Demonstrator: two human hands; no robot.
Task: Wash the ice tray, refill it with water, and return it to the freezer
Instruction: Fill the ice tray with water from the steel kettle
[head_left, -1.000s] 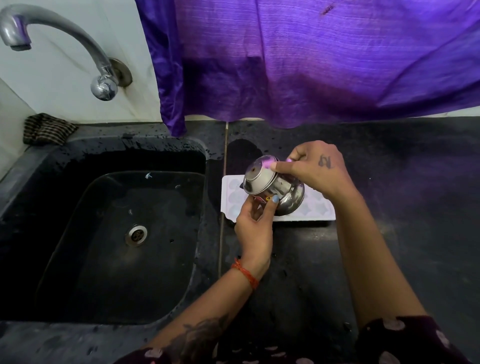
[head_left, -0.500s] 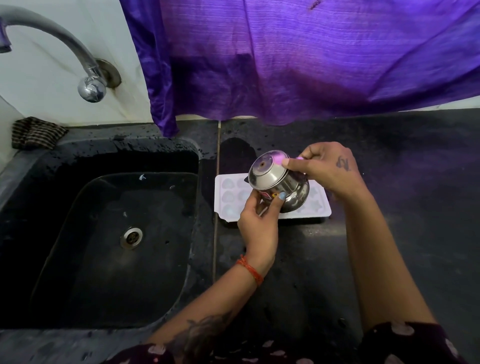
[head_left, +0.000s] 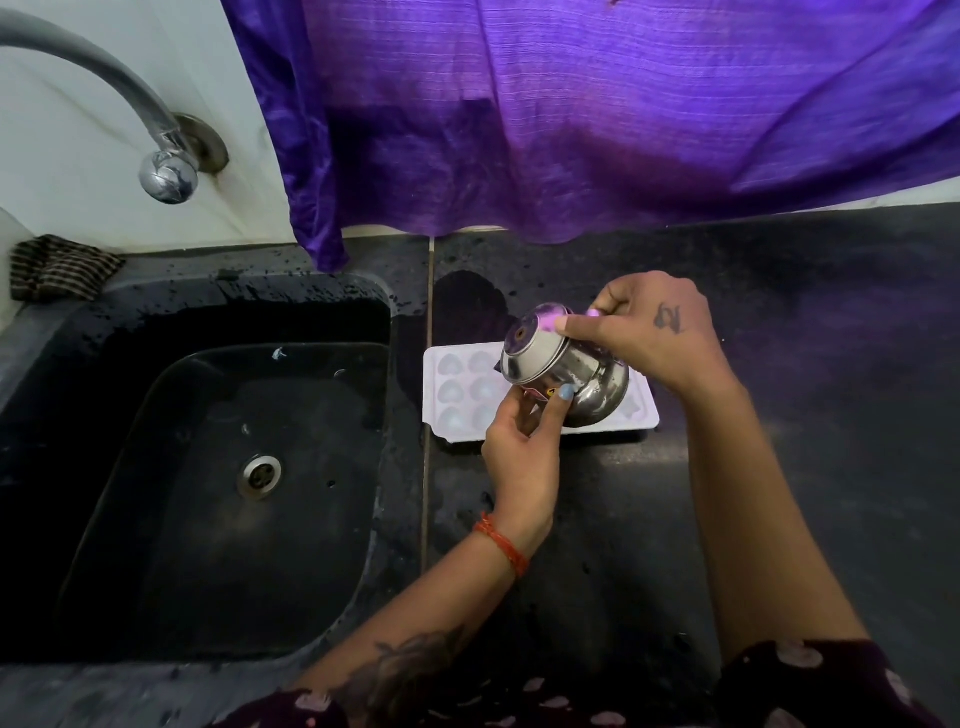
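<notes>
Ice tray (head_left: 457, 387) flat on the black bench (head_left: 779, 467), just right of the sink (head_left: 208, 493), long axis running left to right. Steel pot (head_left: 563, 376) held tipped directly over the tray's middle and right cells, base turned up and to the left, mouth hidden beneath. Right hand (head_left: 644, 338) curled over the pot from the far right side, fingertips on its upper wall. Left hand (head_left: 519, 452) reaching up from the near side, fingers and thumb pinching the pot's lower edge. Both hands clamped on the pot, neither touching the tray. Likely step: pouring water into the cells, with refill under way and the freezer trip remaining. No stream visible; fill level of the left cells impossible to tell. Tray beneath both hands, left hand nearer its exposed left end.
</notes>
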